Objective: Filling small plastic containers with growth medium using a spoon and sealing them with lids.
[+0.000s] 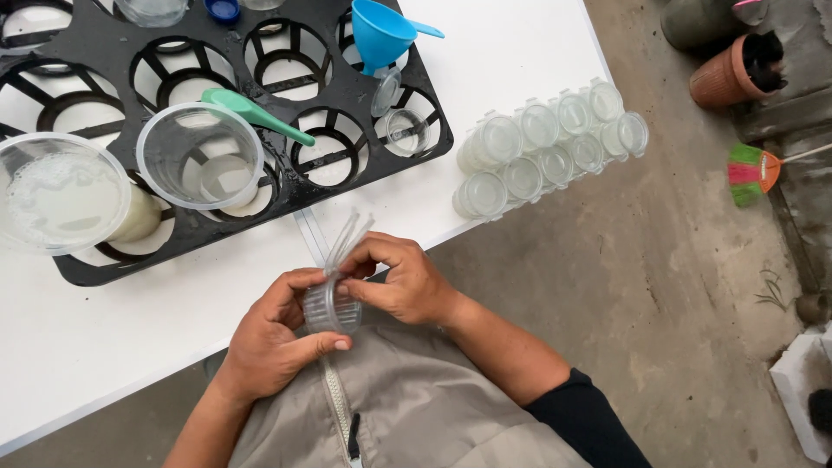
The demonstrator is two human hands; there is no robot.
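A grey zipped garment [407, 407] fills the near edge of the view, and just above it both hands meet at the near rim of the white table [130, 329]. The left hand [273, 338] curls around a small stack of clear plastic cups [331, 305], thumb lying along the near side and fingers wrapped behind, so its grasp is closed on the stack. The right hand [400, 279] pinches the top of the same stack between thumb and fingertips, where thin clear lids [347, 238] fan upward toward the far side. Beyond the hands, a black tray with round openings [286, 104] lies on the table; it carries a large clear cup [201, 156] with a green spoon [256, 114] across it, a cup of cloudy liquid [61, 192] at the left, and a blue funnel [381, 35] at the far right. To the right, a cluster of small lidded clear containers [550, 147] rests near the table's edge.
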